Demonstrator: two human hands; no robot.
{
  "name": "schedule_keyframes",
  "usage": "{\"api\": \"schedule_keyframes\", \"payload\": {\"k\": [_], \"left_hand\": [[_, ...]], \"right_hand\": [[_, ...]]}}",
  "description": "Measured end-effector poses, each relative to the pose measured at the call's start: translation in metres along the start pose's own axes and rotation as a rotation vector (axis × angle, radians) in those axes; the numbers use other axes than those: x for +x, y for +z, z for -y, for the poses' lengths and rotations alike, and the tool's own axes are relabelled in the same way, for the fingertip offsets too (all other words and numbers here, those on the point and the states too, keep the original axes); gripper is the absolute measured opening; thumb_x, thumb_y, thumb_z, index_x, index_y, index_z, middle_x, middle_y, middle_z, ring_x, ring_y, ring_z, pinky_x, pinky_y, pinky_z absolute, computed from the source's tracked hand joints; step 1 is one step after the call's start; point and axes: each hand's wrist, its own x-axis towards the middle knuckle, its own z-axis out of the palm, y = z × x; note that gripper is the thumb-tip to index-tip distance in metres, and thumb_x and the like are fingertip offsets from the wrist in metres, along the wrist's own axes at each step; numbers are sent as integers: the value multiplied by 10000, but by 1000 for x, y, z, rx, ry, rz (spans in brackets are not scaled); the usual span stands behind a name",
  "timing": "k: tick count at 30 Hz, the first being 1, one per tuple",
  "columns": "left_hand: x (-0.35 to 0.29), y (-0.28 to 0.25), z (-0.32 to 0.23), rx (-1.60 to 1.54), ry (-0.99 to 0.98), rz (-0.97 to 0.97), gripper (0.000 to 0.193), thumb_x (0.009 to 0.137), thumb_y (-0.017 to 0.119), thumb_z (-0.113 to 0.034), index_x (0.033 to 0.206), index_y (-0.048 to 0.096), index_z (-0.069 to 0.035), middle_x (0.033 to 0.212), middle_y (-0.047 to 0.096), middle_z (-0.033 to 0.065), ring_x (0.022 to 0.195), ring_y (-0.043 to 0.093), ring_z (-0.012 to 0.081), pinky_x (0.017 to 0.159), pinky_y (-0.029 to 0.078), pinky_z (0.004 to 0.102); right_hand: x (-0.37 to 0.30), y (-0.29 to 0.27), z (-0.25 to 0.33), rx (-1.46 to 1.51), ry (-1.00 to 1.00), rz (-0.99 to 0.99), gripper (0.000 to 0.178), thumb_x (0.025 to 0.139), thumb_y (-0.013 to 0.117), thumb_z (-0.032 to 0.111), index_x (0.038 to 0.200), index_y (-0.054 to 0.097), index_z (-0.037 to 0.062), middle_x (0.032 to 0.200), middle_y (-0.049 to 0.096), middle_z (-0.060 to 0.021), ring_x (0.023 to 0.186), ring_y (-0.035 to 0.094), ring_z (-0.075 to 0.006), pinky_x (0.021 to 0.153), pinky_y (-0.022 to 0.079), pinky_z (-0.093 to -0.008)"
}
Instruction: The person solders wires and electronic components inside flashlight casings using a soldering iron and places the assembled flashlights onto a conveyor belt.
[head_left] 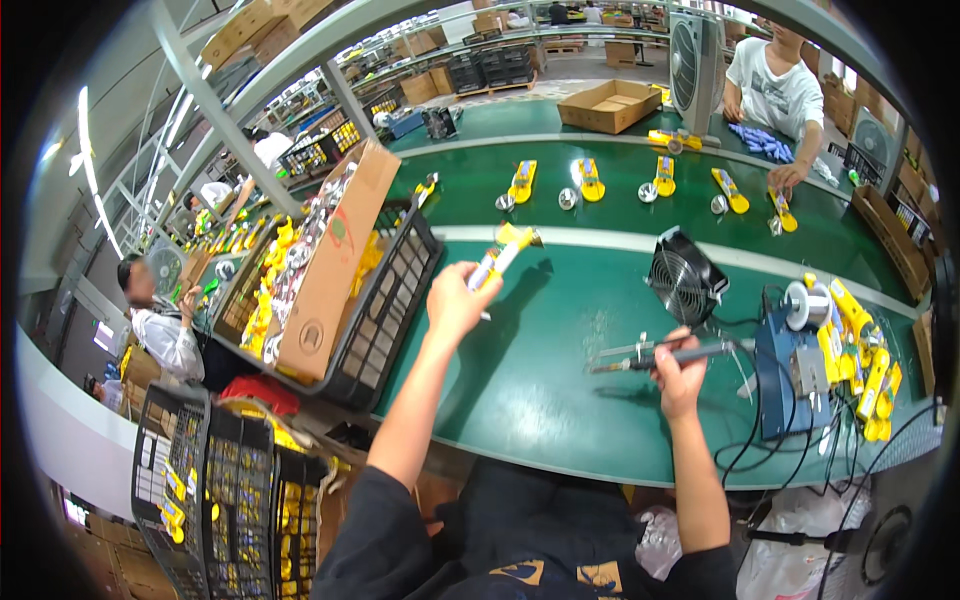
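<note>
My left hand [460, 300] is closed around a yellow-and-white flashlight part [510, 245], lifted above the green work table [530, 370]. Its yellow end points away from me, and its shadow falls on the table. In my right hand [680, 375] is a soldering iron [635, 362], gripped by its dark handle with the tip pointing left. The tip stays well apart from the yellow part. Just beyond my right hand stands a small black fan [687, 275]. A blue soldering station [785, 375] with a spool of solder wire [807, 304] sits to the right.
Several yellow pieces with silver cups [590, 180] lie along the green conveyor [450, 165] beyond. Yellow parts [872, 375] are heaped at the right. A black crate [400, 300] and cardboard box [325, 270] flank the left. A co-worker's hand [790, 175] touches a piece at far right. Cables [755, 440] trail.
</note>
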Motion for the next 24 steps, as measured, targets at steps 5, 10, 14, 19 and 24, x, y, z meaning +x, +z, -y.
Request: {"api": "schedule_keyframes", "payload": {"k": [5, 10, 14, 19, 24], "left_hand": [[159, 47, 7, 75, -91, -47, 440, 614, 624, -401, 836, 590, -22, 785, 598, 146, 752, 576, 277, 644, 447, 367], [246, 113, 70, 286, -156, -78, 450, 627, 628, -430, 803, 546, -24, 826, 558, 145, 790, 550, 307, 663, 445, 397], [253, 133, 83, 339, -249, 34, 454, 638, 637, -416, 855, 533, -31, 890, 551, 138, 827, 545, 299, 681, 451, 394], [244, 130, 87, 367, -242, 148, 497, 627, 658, -381, 941, 487, -35, 912, 531, 128, 872, 517, 289, 704, 440, 381], [257, 136, 52, 120, 195, -243, 272, 701, 564, -223, 871, 516, -17, 864, 542, 138, 835, 515, 304, 680, 429, 399]], "right_hand": [[-12, -6, -5, 1, 37, -70, 178, 713, 549, 76, 804, 405, 23, 626, 440, -20, 491, 418, -58, 435, 357, -192], [-18, -7, -11, -66, 60, -152, 173, 695, 565, 85, 759, 424, 8, 604, 459, -34, 476, 436, -68, 427, 357, -199], [-12, -18, -10, -175, 15, -155, 151, 683, 553, 80, 708, 424, 6, 565, 464, -52, 445, 432, -81, 409, 348, -202], [0, -16, -11, -215, -27, -219, 141, 689, 537, 85, 691, 418, 9, 564, 461, -59, 436, 432, -80, 403, 340, -197], [-2, -16, -16, -206, 0, -209, 183, 694, 556, 124, 714, 423, 0, 588, 456, -53, 440, 435, -76, 418, 365, -191]]}}
